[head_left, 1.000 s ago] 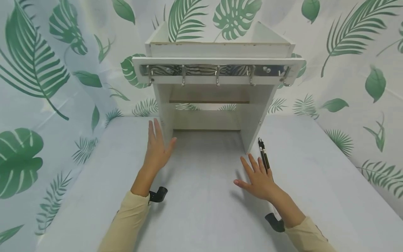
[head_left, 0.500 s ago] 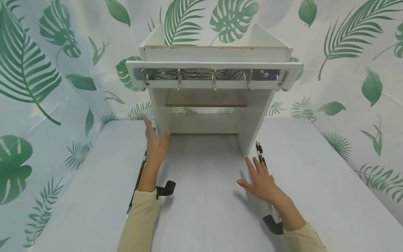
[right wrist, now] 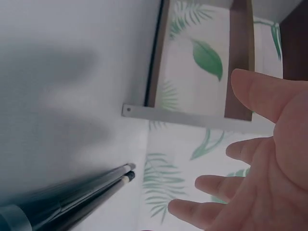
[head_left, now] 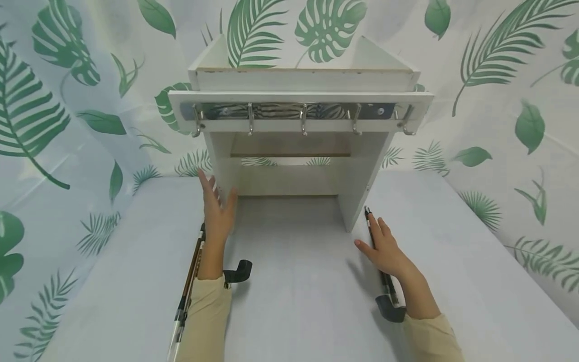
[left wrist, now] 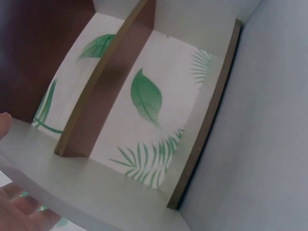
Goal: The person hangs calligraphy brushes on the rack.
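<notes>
The person is at the stage of taking hold of the white wooden shelf unit with a row of metal hooks [head_left: 298, 115], which stands at the centre of the head view on the pale grey surface [head_left: 294, 301], its open front towards the camera. Neither hand has closed on it yet, so this reads as the approach to a two-handed hold.

The left hand [head_left: 216, 211] is at the unit's left side panel, fingers straight and together, thumb spread towards the panel's inner face. The left wrist view shows fingertips [left wrist: 19, 211] at the panel's outer face, apparently touching it, though firm contact cannot be told. It holds nothing.

The right hand [head_left: 384, 246] lies lower right of centre, apart from the right side panel, fingers relaxed and spread (the right wrist view shows an empty palm). It rests just beside, perhaps on, a pair of thin black rods [head_left: 375, 236] lying along the surface. A brown-and-black rod [head_left: 190, 281] lies beside the left forearm.

Judging from this, the next move calls for the right hand to reach the right panel so both sides are braced evenly.
</notes>
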Motion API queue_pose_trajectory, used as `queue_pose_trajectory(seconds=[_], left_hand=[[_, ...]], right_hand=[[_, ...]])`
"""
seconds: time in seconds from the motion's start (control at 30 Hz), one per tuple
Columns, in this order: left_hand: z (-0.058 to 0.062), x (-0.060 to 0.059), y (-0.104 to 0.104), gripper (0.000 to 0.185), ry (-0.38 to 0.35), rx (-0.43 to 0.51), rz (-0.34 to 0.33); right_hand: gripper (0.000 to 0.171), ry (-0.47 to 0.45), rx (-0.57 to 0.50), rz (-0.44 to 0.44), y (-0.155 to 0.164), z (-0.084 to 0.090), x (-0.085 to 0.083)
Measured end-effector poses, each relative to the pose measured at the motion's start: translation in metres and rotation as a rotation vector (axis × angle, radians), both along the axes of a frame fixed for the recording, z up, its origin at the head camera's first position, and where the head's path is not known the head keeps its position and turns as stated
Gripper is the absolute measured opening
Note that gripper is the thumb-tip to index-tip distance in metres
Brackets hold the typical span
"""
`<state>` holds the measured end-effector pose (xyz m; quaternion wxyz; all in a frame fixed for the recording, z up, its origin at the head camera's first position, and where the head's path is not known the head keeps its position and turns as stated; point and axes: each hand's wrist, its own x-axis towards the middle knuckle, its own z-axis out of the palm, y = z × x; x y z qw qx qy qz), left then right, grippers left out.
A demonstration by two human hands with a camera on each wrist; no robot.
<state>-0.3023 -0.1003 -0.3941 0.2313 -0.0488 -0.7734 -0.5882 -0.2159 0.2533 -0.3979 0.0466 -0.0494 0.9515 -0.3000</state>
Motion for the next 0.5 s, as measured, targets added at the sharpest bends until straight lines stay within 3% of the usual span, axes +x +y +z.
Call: queue_pose_trajectory(seconds=[0.1,0.23,0.33,0.5], left_hand=[[0.009,0.007,0.002,0.083,-0.030,0.004,-0.021],[0.004,0.005,0.003,0.080,-0.020,-0.022,-0.023],[-0.011,-0.006,-0.001,0.074,0.005,-0.058,-0.001],[-0.011,-0.007,-0.004,0.070,-0.002,-0.116,0.025]], right_hand=[[0.080,-0.029,-0.015,-0.019,0.003,-0.003,-0.004],[0.082,-0.059,-0.036,-0.026,0.010,-0.011,-0.008],[0.082,-0.074,-0.038,-0.024,0.017,-0.014,-0.014],[0.077,-0.116,0.013,-0.057,0.024,-0.016,-0.023]])
